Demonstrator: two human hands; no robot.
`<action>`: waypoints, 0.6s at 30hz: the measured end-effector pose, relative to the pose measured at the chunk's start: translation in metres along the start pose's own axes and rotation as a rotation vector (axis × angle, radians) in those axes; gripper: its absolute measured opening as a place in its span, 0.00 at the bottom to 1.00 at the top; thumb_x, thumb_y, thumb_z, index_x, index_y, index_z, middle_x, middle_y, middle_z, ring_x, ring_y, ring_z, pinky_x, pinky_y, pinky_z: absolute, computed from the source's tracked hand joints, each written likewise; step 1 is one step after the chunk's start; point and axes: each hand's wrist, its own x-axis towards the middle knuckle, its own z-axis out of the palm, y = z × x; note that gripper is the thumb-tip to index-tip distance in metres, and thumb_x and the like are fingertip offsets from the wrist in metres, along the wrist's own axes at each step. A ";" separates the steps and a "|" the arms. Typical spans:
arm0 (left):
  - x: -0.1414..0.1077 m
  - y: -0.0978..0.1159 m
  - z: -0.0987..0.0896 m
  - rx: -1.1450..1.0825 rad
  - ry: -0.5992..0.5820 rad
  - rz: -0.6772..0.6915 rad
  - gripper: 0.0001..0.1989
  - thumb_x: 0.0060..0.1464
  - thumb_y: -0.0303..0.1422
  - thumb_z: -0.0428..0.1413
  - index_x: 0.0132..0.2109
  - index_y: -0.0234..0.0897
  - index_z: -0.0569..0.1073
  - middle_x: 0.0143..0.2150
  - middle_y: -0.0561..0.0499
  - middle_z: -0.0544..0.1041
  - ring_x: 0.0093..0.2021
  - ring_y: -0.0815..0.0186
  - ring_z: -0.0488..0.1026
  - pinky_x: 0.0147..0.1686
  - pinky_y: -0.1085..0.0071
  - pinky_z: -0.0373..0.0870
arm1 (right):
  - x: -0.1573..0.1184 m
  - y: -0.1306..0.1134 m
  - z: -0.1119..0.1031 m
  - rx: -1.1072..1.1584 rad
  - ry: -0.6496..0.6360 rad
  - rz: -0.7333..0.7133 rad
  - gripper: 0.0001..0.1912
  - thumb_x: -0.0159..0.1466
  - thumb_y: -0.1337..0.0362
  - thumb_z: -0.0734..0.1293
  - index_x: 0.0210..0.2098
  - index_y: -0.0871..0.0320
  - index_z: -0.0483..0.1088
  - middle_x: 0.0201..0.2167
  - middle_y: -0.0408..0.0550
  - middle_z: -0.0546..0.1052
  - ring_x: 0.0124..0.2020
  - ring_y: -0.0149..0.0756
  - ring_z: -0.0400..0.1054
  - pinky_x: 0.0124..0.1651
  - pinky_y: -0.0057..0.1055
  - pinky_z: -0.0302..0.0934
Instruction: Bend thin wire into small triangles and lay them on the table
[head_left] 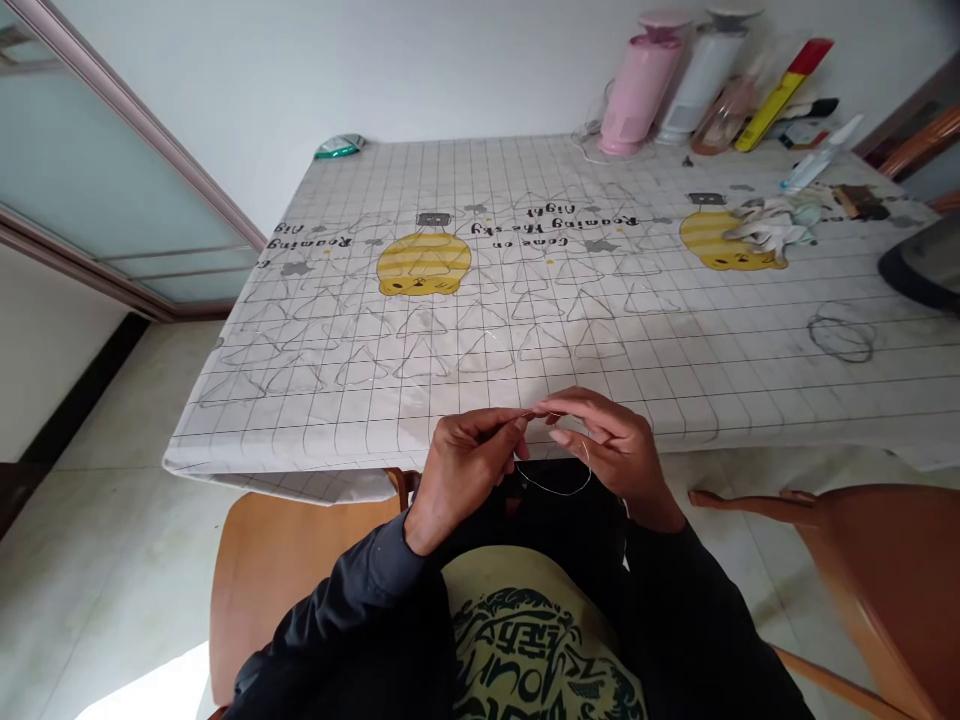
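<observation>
A thin wire (559, 492) hangs in a loose curve between my two hands, just in front of the table's near edge. My left hand (469, 460) is closed, pinching the wire between thumb and index finger. Fingertips of my right hand (611, 440) meet the left ones at the wire; its fingers are curled around it, with the thumb a little apart. Beyond my hands, several thin wire triangles (424, 357) lie in rows on the tablecloth. A loose coil of wire (841, 335) rests at the right side.
The checked tablecloth (360, 430) carries printed yellow bears. At the back right stand a pink cylinder (641, 90), a white one (701, 85) and a yellow-red box (784, 95). Crumpled gloves (776, 225) lie nearer. Chairs flank me, left (292, 590) and right (885, 570).
</observation>
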 end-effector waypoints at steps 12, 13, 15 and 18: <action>0.000 -0.004 0.007 0.108 0.057 0.043 0.12 0.68 0.37 0.62 0.46 0.37 0.90 0.28 0.50 0.81 0.22 0.72 0.67 0.22 0.76 0.63 | 0.005 0.008 0.014 -0.041 0.118 -0.093 0.14 0.78 0.66 0.69 0.55 0.44 0.86 0.49 0.46 0.88 0.52 0.43 0.82 0.55 0.47 0.79; 0.001 -0.005 0.008 0.120 0.071 0.041 0.12 0.68 0.37 0.62 0.44 0.37 0.90 0.28 0.50 0.81 0.22 0.73 0.66 0.22 0.75 0.62 | 0.004 0.007 0.014 -0.038 0.114 -0.079 0.14 0.78 0.65 0.69 0.55 0.44 0.86 0.49 0.46 0.88 0.52 0.43 0.82 0.55 0.48 0.79; 0.003 -0.006 0.010 0.138 0.087 0.040 0.14 0.68 0.39 0.62 0.39 0.37 0.89 0.27 0.50 0.82 0.20 0.72 0.65 0.20 0.74 0.60 | 0.003 0.007 0.014 -0.039 0.100 -0.052 0.13 0.78 0.64 0.69 0.54 0.44 0.86 0.50 0.46 0.88 0.54 0.44 0.82 0.57 0.49 0.79; 0.006 -0.009 0.011 0.141 0.097 0.052 0.15 0.68 0.40 0.63 0.36 0.37 0.88 0.27 0.49 0.82 0.19 0.72 0.66 0.19 0.74 0.60 | 0.003 0.007 0.010 -0.069 0.066 -0.064 0.14 0.78 0.64 0.69 0.57 0.43 0.85 0.52 0.47 0.88 0.56 0.45 0.82 0.58 0.50 0.79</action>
